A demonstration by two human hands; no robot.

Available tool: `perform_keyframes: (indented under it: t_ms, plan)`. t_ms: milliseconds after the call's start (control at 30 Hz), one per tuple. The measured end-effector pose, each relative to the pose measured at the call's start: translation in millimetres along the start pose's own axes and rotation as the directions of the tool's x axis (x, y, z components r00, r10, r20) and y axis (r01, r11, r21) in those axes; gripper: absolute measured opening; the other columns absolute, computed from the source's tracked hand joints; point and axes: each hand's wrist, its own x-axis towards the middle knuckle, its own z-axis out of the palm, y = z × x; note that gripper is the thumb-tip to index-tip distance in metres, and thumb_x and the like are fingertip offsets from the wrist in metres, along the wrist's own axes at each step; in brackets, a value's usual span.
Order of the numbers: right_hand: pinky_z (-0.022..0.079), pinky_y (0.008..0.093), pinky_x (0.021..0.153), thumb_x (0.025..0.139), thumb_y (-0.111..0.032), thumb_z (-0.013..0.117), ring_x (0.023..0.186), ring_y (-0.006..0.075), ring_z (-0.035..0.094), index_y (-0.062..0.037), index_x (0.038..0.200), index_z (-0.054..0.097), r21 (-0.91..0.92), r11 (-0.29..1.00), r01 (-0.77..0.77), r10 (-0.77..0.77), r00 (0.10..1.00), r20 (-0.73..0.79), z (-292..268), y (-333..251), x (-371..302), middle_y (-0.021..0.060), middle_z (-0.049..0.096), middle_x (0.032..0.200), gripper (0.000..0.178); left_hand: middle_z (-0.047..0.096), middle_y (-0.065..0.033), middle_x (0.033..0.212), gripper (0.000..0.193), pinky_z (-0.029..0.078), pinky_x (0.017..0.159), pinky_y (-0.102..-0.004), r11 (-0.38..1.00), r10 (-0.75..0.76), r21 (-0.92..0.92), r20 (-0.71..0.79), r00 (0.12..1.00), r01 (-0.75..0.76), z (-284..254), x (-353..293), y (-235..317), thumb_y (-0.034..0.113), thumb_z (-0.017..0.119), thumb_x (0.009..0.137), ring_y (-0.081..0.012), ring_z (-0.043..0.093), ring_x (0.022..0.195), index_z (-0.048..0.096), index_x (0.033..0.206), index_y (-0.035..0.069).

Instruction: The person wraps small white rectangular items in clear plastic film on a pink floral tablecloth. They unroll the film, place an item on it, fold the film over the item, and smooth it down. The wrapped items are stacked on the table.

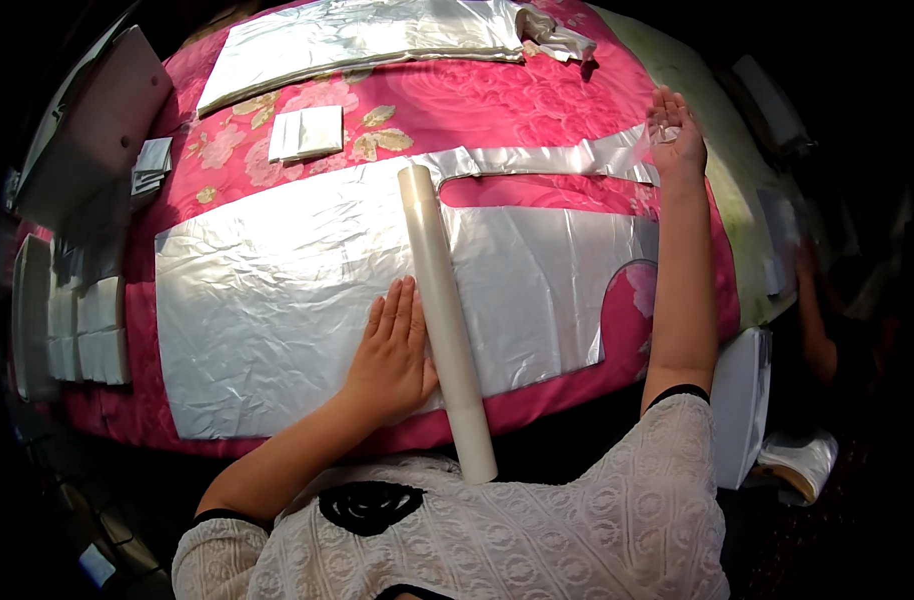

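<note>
A thin, shiny white plastic sheet, shaped like a disposable apron with a long strap, lies flat and slightly wrinkled before me. My left hand rests flat on it, fingers stretched out, against the side of a long pale tube. That tube lies across the sheet, its near end close to my body. Far to the right, my right hand has its palm up and fingers extended, at the strap's end. A small translucent bit shows at the palm; whether the thumb presses on it is unclear.
A stack of similar sheets lies at the back. One folded white packet sits nearer. At left stand a tilted box and several folded white packets. A pink flowered cloth covers the table. Another person's arm shows at right.
</note>
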Motion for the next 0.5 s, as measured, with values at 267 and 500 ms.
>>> perform_keyframes:
  t_ms: [267,500]
  plan:
    - [0.045,0.0309,0.087,0.093,-0.014,0.045,0.099,0.0233,0.06,0.0027,0.113,0.056,-0.392,0.896,0.21,0.258,0.472,0.843,177.0,144.3,-286.7,0.0155,0.064,0.103,0.028,0.016,-0.0307,0.143,0.069,0.011,0.11,-0.0492,0.999,0.021,-0.028,0.129,0.991,-0.017,-6.1,-0.3,-3.2,0.023,0.047,0.081,-0.0421,0.015,0.135,0.022,0.134,-0.013]
    - [0.03,0.0452,0.104,0.085,-0.016,0.049,0.12,0.0387,0.043,0.0035,0.118,0.052,-0.437,0.655,0.617,0.427,0.175,0.887,212.8,274.5,-438.6,0.0241,0.054,0.118,0.039,0.018,-0.0284,0.144,0.073,0.015,0.11,-0.0486,0.903,0.136,0.428,-0.179,0.974,-0.048,39.6,8.3,-15.1,0.031,0.045,0.082,-0.0382,0.017,0.136,0.021,0.135,-0.013]
